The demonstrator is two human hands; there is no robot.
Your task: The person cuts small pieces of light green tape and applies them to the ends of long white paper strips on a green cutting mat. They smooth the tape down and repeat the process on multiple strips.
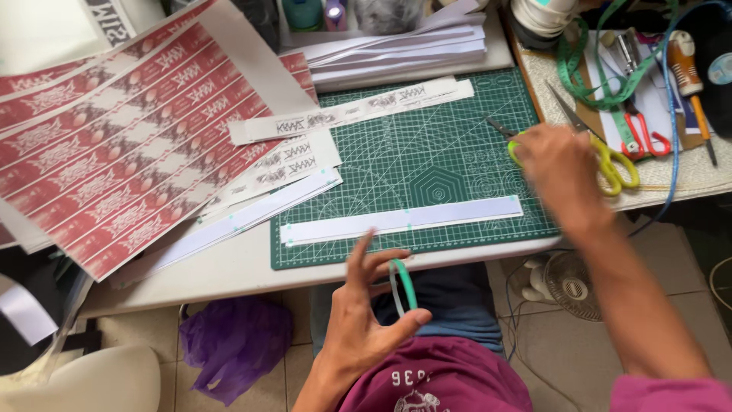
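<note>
long white paper strip (402, 220) is lying along the near edge of the green cutting mat (427, 164), bare mat showing behind it. left hand (366, 313) is hovering off the table edge, fingers spread, a thin green band (404, 286) pinched by thumb. right hand (560, 172) is closing on yellow-handled scissors (602, 156) at the mat's right edge.

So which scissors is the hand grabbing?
Find the green cutting mat on the table. At its right edge, the right hand covers scissors with yellow-green handles. The other scissors, farther right, have red handles.
</note>
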